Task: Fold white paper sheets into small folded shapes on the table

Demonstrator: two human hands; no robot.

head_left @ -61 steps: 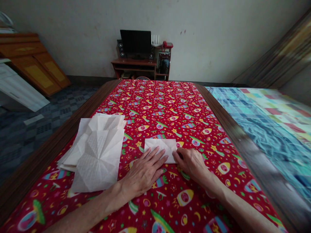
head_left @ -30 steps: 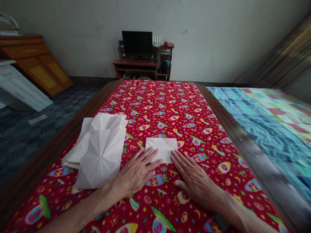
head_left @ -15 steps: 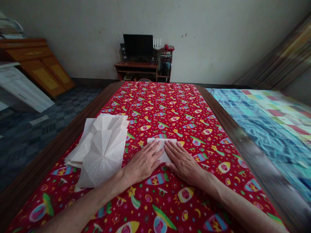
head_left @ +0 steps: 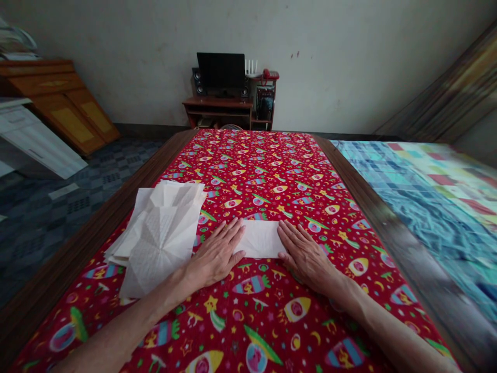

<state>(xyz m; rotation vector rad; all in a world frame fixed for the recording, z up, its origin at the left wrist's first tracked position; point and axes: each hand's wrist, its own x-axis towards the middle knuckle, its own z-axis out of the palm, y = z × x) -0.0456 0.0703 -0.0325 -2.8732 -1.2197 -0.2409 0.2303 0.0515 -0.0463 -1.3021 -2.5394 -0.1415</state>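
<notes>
A small folded white paper (head_left: 261,239) lies flat on the red patterned tablecloth (head_left: 264,171). My left hand (head_left: 215,253) rests palm down over its left end, fingers stretched out and together. My right hand (head_left: 305,255) lies flat over its right end, fingers also extended. Only the paper's middle strip shows between the two hands. Neither hand holds anything.
A stack of creased white paper sheets (head_left: 159,235) sits just left of my left hand. The table's wooden edge (head_left: 365,194) runs along the right, with a blue patchwork bedspread (head_left: 430,207) beyond it. A desk with a monitor (head_left: 221,70) stands at the far wall.
Both hands have slid apart from the paper's middle out to its left and right ends, uncovering its centre. The paper now looks pressed flat.
</notes>
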